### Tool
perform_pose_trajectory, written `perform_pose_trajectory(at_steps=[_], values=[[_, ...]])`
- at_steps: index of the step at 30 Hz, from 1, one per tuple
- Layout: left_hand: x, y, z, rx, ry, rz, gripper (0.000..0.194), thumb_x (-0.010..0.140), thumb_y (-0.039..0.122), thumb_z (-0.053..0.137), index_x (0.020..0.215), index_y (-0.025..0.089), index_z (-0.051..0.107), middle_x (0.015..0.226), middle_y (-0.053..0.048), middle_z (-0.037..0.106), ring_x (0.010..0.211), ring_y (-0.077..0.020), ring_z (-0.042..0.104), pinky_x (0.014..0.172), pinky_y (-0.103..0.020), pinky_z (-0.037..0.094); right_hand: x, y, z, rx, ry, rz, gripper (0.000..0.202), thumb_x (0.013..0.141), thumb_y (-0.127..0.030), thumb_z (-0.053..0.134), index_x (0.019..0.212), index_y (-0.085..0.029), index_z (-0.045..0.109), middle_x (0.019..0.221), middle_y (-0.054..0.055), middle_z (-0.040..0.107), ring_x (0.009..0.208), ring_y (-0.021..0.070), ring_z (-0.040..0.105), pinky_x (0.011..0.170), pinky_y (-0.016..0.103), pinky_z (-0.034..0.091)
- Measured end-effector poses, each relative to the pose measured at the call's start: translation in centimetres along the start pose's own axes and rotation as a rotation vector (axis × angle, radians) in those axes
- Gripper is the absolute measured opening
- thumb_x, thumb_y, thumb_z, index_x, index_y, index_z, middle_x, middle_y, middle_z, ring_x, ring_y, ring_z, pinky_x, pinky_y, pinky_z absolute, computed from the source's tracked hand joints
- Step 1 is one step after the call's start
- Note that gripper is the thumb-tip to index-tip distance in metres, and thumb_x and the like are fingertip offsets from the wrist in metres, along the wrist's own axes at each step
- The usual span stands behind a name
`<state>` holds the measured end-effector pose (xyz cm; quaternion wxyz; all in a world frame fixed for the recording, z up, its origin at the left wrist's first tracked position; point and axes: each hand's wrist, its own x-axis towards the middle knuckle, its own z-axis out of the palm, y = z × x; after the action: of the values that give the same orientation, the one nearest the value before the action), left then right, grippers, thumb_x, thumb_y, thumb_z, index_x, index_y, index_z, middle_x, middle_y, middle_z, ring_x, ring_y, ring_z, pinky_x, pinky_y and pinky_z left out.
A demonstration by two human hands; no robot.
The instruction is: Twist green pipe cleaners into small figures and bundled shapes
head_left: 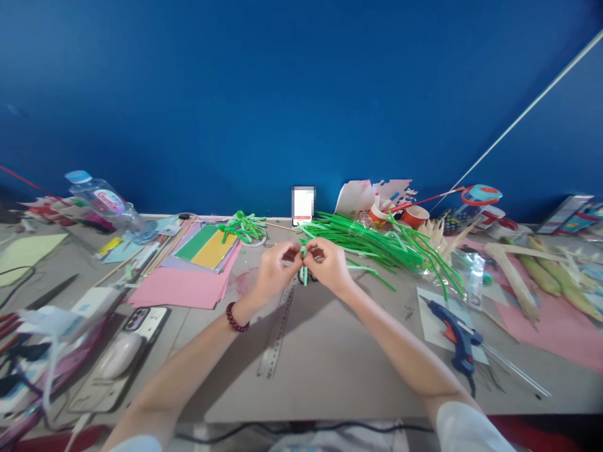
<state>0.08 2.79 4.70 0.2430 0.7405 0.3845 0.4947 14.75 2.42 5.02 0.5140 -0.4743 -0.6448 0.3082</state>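
Observation:
Both hands meet over the middle of the table, pinching a small green fuzzy piece (304,252) between their fingertips. My left hand (277,267) comes in from the left with a dark red bead bracelet (237,317) at the wrist. From the other side, my right hand (327,265) grips the same piece. Pale green ends (305,276) hang below the fingers. A clear ruler (277,333) lies just under the hands. Behind and to the right spreads a pile of long green pipe cleaners (372,242).
Coloured sheets (188,285), a bent green bundle (245,227), a phone (146,323) and a bottle (106,201) are at left. On the right are a blue glue gun (455,336), an orange paper cup (415,216) and corn husks (541,276). A lit screen (303,204) stands at the wall.

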Motion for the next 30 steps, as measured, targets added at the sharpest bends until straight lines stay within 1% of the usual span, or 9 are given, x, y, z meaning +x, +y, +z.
perform_pose_trajectory(at_steps=[4,6,8,11,17,19,22,26,30], values=[[0.4,-0.2,-0.1,-0.084,-0.038,0.023,0.008,0.084,0.023,0.054,0.082,0.017,0.059,0.077,-0.001,0.062,0.068,-0.0105,0.059,0.062,-0.021,0.049,0.7,-0.5,-1.2,0.379,-0.25,0.3,0.012,0.068,-0.029,0.06,0.072,-0.019,0.054,0.059,-0.002,0.056,0.049,0.0122,0.054,0.044,0.023,0.043],[0.7,-0.2,-0.2,-0.096,-0.049,0.051,0.008,0.085,0.023,0.054,0.083,0.017,0.058,0.08,-0.002,0.062,0.072,-0.0112,0.059,0.064,-0.021,0.049,1.0,-0.6,-1.7,0.526,-0.352,0.385,0.019,0.069,-0.034,0.064,0.072,-0.018,0.056,0.06,-0.002,0.057,0.051,0.0117,0.054,0.045,0.023,0.044],[0.8,-0.2,-0.4,-0.085,-0.058,0.077,0.008,0.085,0.024,0.053,0.085,0.017,0.057,0.081,-0.003,0.062,0.074,-0.0116,0.059,0.065,-0.022,0.049,1.2,-0.5,-2.0,0.618,-0.387,0.419,0.025,0.067,-0.039,0.07,0.072,-0.017,0.058,0.065,-0.001,0.058,0.054,0.0113,0.054,0.047,0.023,0.044],[0.9,0.0,-0.8,-0.002,-0.083,0.143,0.008,0.087,0.022,0.051,0.089,0.018,0.057,0.085,-0.003,0.062,0.076,-0.0121,0.059,0.067,-0.023,0.049,1.2,-0.1,-2.0,0.662,-0.363,0.47,0.031,0.063,-0.043,0.075,0.072,-0.017,0.062,0.067,-0.001,0.058,0.057,0.0097,0.053,0.048,0.022,0.041],[0.9,-0.3,-1.5,0.336,-0.127,0.4,0.013,0.087,0.015,0.046,0.094,0.019,0.056,0.091,-0.006,0.064,0.083,-0.0145,0.059,0.074,-0.027,0.047,1.4,0.4,-2.3,0.62,-0.362,0.537,0.031,0.061,-0.042,0.078,0.066,-0.015,0.064,0.058,-0.004,0.052,0.053,0.0064,0.046,0.054,0.022,0.037],[0.9,-0.4,-1.7,0.358,-0.121,0.435,0.014,0.087,0.014,0.046,0.095,0.019,0.056,0.091,-0.006,0.065,0.084,-0.0146,0.06,0.074,-0.026,0.047,1.4,0.1,-2.5,0.599,-0.355,0.553,0.032,0.058,-0.042,0.079,0.067,-0.015,0.065,0.057,-0.004,0.052,0.052,0.0067,0.045,0.053,0.023,0.036],[1.0,-0.4,-1.7,0.288,-0.09,0.449,0.013,0.087,0.014,0.048,0.095,0.019,0.056,0.089,-0.006,0.065,0.081,-0.0138,0.061,0.072,-0.025,0.048,1.3,-0.4,-2.6,0.566,-0.317,0.544,0.033,0.054,-0.041,0.08,0.069,-0.014,0.066,0.056,-0.004,0.052,0.052,0.0073,0.044,0.052,0.024,0.032],[1.0,-0.3,-1.4,0.23,-0.054,0.414,0.011,0.087,0.015,0.049,0.094,0.019,0.057,0.091,-0.006,0.065,0.085,-0.0146,0.061,0.075,-0.027,0.049,1.3,-0.5,-2.4,0.52,-0.29,0.501,0.032,0.057,-0.042,0.078,0.067,-0.015,0.065,0.054,-0.004,0.05,0.051,0.0071,0.042,0.052,0.024,0.031],[0.8,-0.5,-1.1,0.218,-0.082,0.348,0.011,0.086,0.016,0.048,0.094,0.019,0.055,0.094,-0.006,0.065,0.087,-0.0151,0.061,0.078,-0.028,0.049,1.2,-0.6,-2.2,0.413,-0.271,0.423,0.032,0.061,-0.045,0.074,0.066,-0.016,0.062,0.056,-0.004,0.049,0.051,0.0075,0.041,0.052,0.024,0.031]])
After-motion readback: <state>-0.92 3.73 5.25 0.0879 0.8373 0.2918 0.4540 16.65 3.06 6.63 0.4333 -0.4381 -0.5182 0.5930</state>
